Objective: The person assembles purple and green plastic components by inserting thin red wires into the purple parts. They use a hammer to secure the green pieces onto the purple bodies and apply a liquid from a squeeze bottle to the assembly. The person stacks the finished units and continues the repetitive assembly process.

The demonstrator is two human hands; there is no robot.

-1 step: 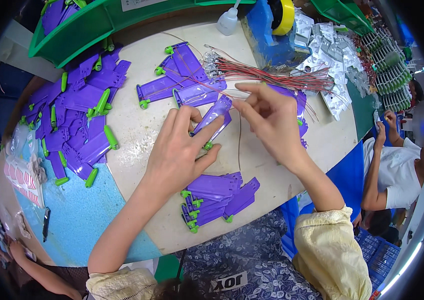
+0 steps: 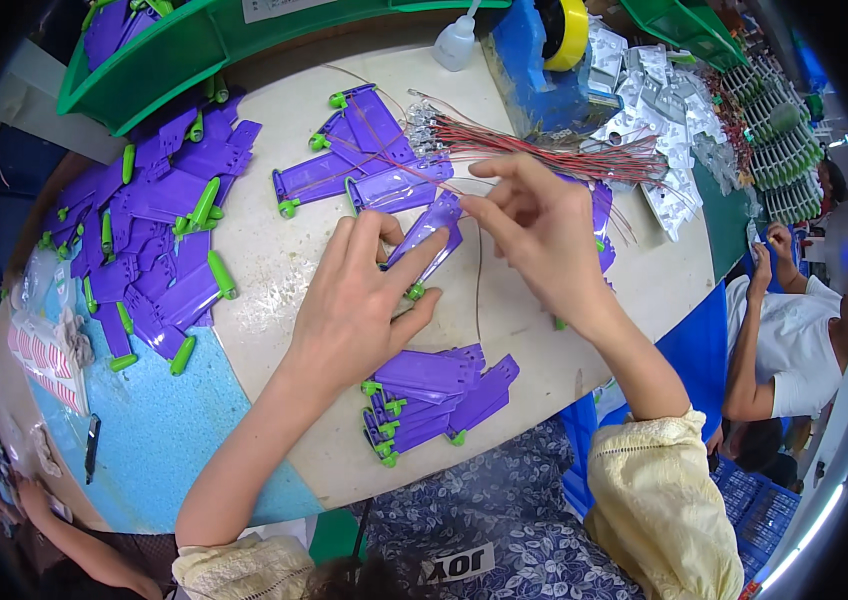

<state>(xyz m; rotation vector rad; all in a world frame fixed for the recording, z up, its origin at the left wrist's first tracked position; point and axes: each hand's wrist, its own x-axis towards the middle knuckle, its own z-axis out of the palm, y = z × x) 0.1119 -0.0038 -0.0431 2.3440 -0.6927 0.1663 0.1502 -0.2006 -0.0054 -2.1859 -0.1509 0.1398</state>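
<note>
My left hand point(image 2: 354, 300) lies on the table's middle, its fingers closed round a purple plastic piece point(image 2: 436, 222) with a green end. That piece tilts up to the right, and part of it is hidden under my fingers. At its upper end my right hand point(image 2: 544, 225) pinches with thumb and forefinger. A thin red wire point(image 2: 422, 178) runs to those fingertips, and a dark wire point(image 2: 480, 290) hangs below them. Just beyond my hands lie several more purple pieces point(image 2: 369, 125) with green ends, wires across them. Nearer me is a stack of similar purple pieces point(image 2: 429, 385).
A large heap of purple pieces point(image 2: 154, 240) covers the left. Beyond my right hand lies a bundle of red wires point(image 2: 554, 158). A blue tape dispenser point(image 2: 529, 80), white bottle point(image 2: 456, 42) and green bin point(image 2: 159, 75) stand behind. A co-worker point(image 2: 794, 340) sits at right.
My right hand has shifted slightly left, its fingertips closer to the purple piece's upper end. My left hand stays put.
</note>
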